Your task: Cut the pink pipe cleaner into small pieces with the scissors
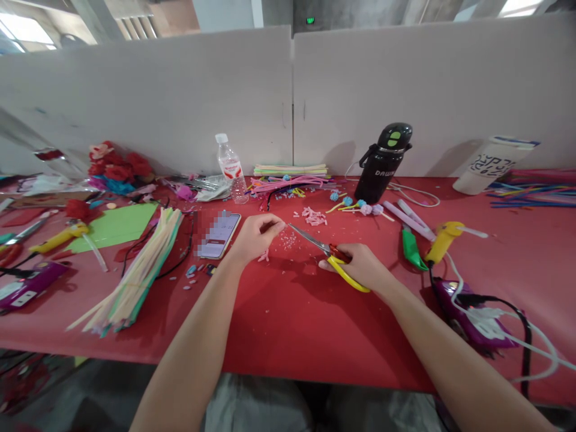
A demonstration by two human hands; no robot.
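My right hand [360,264] grips a pair of scissors [339,264] with yellow and red handles, its blades pointing left. Close to the blade tips, my left hand [261,236] pinches its thumb and forefinger together; whatever they hold is too small to make out. Beneath the fingertips lies a scatter of tiny pale clippings [288,241]. A few pink snippets [264,256] rest under the left hand, and a pile of short pink pieces [314,216] sits just beyond the scissors.
Left are a phone [219,236] and a bundle of pale pipe cleaners [144,270]. Behind stand a plastic bottle [231,171] and a black flask [383,165]. On the right lie a yellow glue gun [443,242] and a purple power strip [472,318] with trailing cords.
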